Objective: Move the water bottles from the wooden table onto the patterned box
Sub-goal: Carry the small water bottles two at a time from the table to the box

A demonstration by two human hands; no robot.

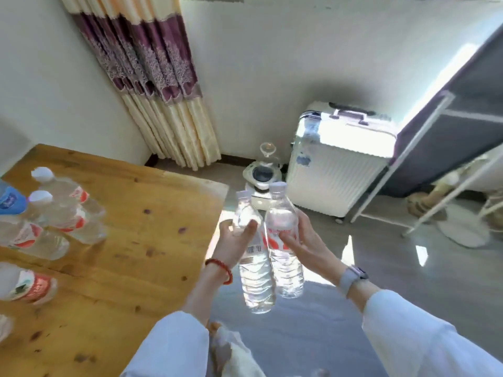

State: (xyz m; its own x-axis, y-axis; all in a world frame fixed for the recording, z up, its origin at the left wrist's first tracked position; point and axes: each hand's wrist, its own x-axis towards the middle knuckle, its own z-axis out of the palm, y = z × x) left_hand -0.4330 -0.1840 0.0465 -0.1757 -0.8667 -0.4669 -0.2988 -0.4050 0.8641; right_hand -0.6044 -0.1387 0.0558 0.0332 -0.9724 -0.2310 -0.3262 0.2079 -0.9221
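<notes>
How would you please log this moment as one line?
left hand: holds bottle | right hand: holds second bottle | patterned box: unseen

Head view looks down, near the hands [261, 240].

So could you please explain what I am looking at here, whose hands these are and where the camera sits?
There is no machine: a person wears one camera on the head, looking forward and down at both hands. The left hand, with a red bracelet, grips one water bottle; the right hand, with a watch on its wrist, grips a second bottle. Both bottles are carried upright, side by side, above the floor beside the wooden table. More bottles remain on the table. A white suitcase stands by the wall. The patterned box is not in view.
</notes>
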